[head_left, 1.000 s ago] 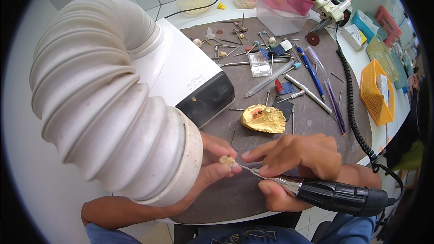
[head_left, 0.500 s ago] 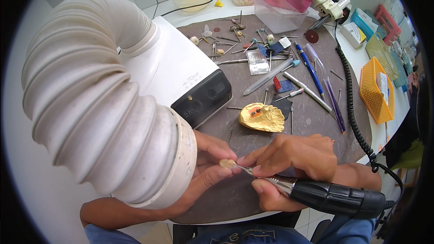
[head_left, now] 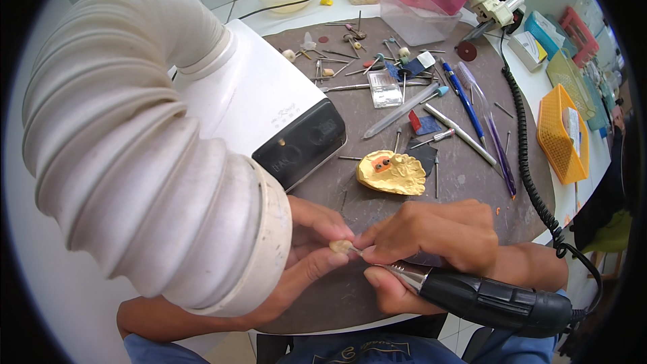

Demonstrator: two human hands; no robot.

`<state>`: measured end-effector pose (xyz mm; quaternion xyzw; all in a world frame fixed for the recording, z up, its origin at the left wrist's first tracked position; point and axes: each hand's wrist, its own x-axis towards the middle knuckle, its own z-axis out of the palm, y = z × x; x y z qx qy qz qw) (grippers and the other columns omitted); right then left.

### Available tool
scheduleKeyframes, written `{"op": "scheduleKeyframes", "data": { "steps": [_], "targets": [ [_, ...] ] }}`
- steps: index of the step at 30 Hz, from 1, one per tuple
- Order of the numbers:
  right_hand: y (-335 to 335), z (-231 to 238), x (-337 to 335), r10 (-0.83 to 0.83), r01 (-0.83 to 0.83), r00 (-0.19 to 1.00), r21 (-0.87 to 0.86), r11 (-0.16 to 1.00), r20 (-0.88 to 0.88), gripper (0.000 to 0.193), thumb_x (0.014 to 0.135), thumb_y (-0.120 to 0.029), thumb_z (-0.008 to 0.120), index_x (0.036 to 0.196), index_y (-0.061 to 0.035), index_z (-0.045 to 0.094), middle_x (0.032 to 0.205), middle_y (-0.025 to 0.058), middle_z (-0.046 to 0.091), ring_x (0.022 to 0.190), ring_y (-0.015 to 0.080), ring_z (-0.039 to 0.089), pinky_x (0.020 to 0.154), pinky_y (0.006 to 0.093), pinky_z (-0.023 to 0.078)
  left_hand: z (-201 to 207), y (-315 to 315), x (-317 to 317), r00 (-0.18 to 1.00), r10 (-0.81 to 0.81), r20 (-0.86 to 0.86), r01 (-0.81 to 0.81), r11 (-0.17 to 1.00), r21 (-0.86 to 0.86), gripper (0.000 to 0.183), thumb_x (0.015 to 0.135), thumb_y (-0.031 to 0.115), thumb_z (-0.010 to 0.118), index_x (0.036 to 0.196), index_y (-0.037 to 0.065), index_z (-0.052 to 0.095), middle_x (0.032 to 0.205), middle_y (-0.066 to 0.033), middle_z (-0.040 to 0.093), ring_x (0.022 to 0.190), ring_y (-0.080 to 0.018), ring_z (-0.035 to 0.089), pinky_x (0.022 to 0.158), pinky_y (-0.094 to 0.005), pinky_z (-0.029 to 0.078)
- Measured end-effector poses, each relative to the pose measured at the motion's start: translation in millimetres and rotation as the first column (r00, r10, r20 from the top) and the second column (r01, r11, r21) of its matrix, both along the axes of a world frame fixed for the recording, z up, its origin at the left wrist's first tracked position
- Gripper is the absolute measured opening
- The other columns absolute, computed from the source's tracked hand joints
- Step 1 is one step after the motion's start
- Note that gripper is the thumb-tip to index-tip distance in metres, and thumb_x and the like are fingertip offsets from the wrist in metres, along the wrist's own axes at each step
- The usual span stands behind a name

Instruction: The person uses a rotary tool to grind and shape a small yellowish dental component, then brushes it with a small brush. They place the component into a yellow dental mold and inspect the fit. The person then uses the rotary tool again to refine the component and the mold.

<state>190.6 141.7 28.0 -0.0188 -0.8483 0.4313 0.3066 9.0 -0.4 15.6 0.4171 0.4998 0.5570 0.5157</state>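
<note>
Between its thumb and fingertips, my left hand (head_left: pixel 313 246) pinches a small yellowish dental crown (head_left: pixel 340 247). Fingers of my right hand (head_left: pixel 435 239) wrap round the metal nose of a black rotary handpiece (head_left: pixel 499 299), which lies slantwise with its cord end at the right. The thin bur at its tip points left and meets the crown's right side; whether it touches is hard to make out. Fingertips of both hands come together there. Beyond them a yellow plaster dental model (head_left: pixel 397 176) with an orange patch rests on the brown mat (head_left: pixel 317 307).
A wide white ribbed hose (head_left: pixel 148 155) opens just left of my left hand, joined to a white box-shaped unit (head_left: pixel 263 87). Loose burs, a blue pen (head_left: pixel 464 102) and a toothbrush (head_left: pixel 488 121) lie farther back. The handpiece's coiled cord (head_left: pixel 520 135) runs down the right side.
The handpiece and my right hand have shifted slightly left, toward the crown, and less of the bur shows. The crown is turned a little in my left fingers.
</note>
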Motion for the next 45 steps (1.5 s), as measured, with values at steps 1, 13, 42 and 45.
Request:
{"op": "scheduleKeyframes", "data": {
  "steps": [1, 13, 42, 45],
  "targets": [
    [0, 0, 0, 0.003, -0.003, 1.0, 0.003, 1.0, 0.005, 0.015, 0.072, 0.0, 0.078, 0.084, 0.004, 0.069, 0.072, 0.0153, 0.069, 0.073, 0.0309, 0.077, 0.065, 0.0338, 0.062, 1, 0, 1, 1.0, 0.009, 0.008, -0.009, 1.0, -0.005, 0.027, 0.089, -0.011, 0.07, 0.107, 0.003, 0.055, 0.11, -0.0123, 0.06, 0.106, -0.0161, 0.063, 0.096, -0.0307, 0.055],
    [0, 2, 3, -0.006, 0.005, 0.999, 0.026, 1.0, 0.032, 0.017, 0.072, 0.001, 0.079, 0.085, 0.0023, 0.069, 0.074, 0.0142, 0.069, 0.076, 0.0288, 0.077, 0.065, 0.0319, 0.062, 1, 2, 9, 0.982, 0.059, 0.178, -0.059, 0.998, -0.008, 0.027, 0.089, -0.01, 0.071, 0.106, 0.003, 0.055, 0.108, -0.0126, 0.061, 0.105, -0.0158, 0.063, 0.095, -0.0306, 0.055],
    [-1, -4, 1, -0.039, 0.039, 0.999, 0.066, 0.997, 0.0, 0.019, 0.073, -0.005, 0.081, 0.086, -0.0062, 0.068, 0.073, 0.0055, 0.064, 0.056, 0.02, 0.064, 0.048, 0.03, 0.049, -2, 0, -2, 0.998, -0.044, -0.034, 0.045, 0.999, 0.015, 0.026, 0.089, -0.012, 0.069, 0.109, 0.001, 0.058, 0.11, -0.0141, 0.062, 0.106, -0.0176, 0.065, 0.096, -0.0322, 0.056],
    [-3, -4, 2, -0.048, 0.048, 0.999, 0.042, 0.998, -0.003, 0.019, 0.073, -0.005, 0.082, 0.086, -0.0058, 0.068, 0.074, 0.0056, 0.065, 0.056, 0.0198, 0.065, 0.049, 0.0294, 0.05, 0, 1, -4, 0.988, -0.068, -0.138, 0.066, 0.998, -0.016, 0.026, 0.089, -0.012, 0.069, 0.109, 0.001, 0.058, 0.11, -0.0143, 0.062, 0.106, -0.0174, 0.065, 0.096, -0.032, 0.056]
  ]
}}
